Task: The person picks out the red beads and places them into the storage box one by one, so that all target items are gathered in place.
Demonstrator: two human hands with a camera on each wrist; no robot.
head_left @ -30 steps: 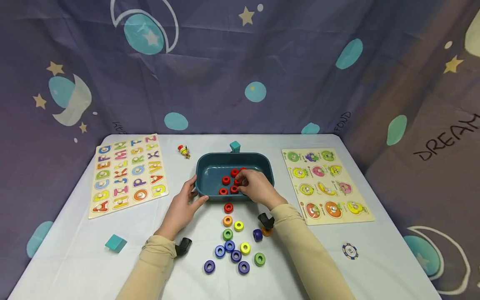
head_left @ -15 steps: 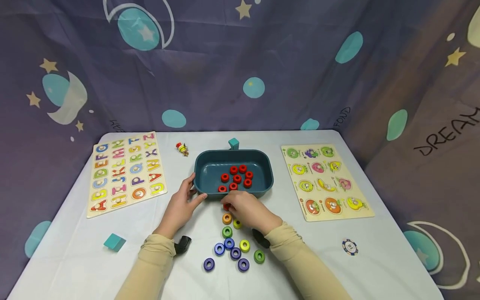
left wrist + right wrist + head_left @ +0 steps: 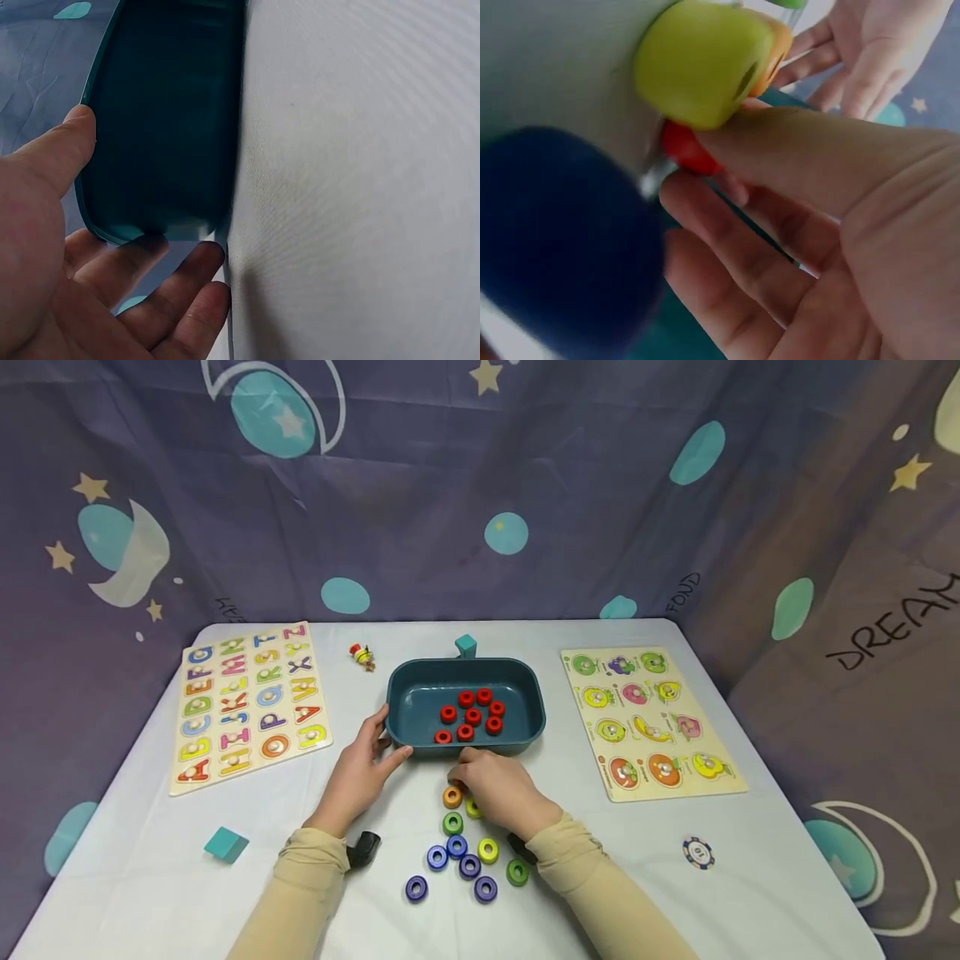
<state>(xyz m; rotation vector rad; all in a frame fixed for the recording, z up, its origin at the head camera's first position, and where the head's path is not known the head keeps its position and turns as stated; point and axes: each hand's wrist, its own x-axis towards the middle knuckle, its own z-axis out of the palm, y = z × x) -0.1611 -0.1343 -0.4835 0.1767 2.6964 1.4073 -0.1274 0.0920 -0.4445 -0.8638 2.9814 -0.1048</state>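
Observation:
My left hand holds the near left corner of the dark teal tray, thumb on its front wall and fingers along its end. In the left wrist view the thumb and fingertips touch the tray wall. Several red ring beads lie inside the tray. Just in front of it, my right hand pinches one more red ring bead, hidden under the hand in the head view. An orange bead and a yellow bead are right beside those fingers.
Green, blue, purple and yellow beads lie nearer me. A letter puzzle board is at left, a fruit puzzle board at right. Teal blocks, a small figure and a poker chip lie around.
My right hand has left the inside of the tray, moved toward me and taken hold of the red bead in front of it. The left hand stays on the tray corner.

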